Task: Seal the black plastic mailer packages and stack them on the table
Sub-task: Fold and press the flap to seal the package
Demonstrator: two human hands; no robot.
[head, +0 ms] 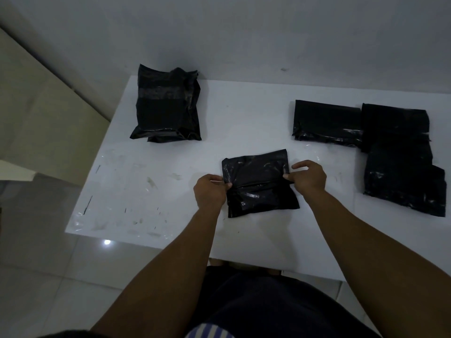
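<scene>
Closest to the camera are both arms reaching out over the white surface [146, 191], and the hands are apart, one on each side of a single mailer [258, 189]. The left hand [211, 191] pinches its left edge and the right hand [308, 178] pinches the right edge, both right at a crease running across the middle of the bag. So I'd say this one is mid-seal: the flap looks folded over, but I can't tell if the sticky strip has actually grabbed yet.

The mailer itself sits on the surface roughly center, just in front of the person. It's glossy black plastic, pretty crinkled, a bit puffy in the lower half like there's something soft inside, with corners that aren't perfectly square.

Further out on the right is a bunch of flat mailers [400, 162] overlapping each other. It looks like three or more, but it's too dark to count properly. My guess is those are the ones waiting.

Farthest back, on the left by the wall [244, 32], is a lumpy stack [166, 106] of what looks like two mailers, one on top of the other. I'm reading that as the finished pile.

So roughly: a couple done, one in progress, several to go. Not even halfway, I reckon.
</scene>
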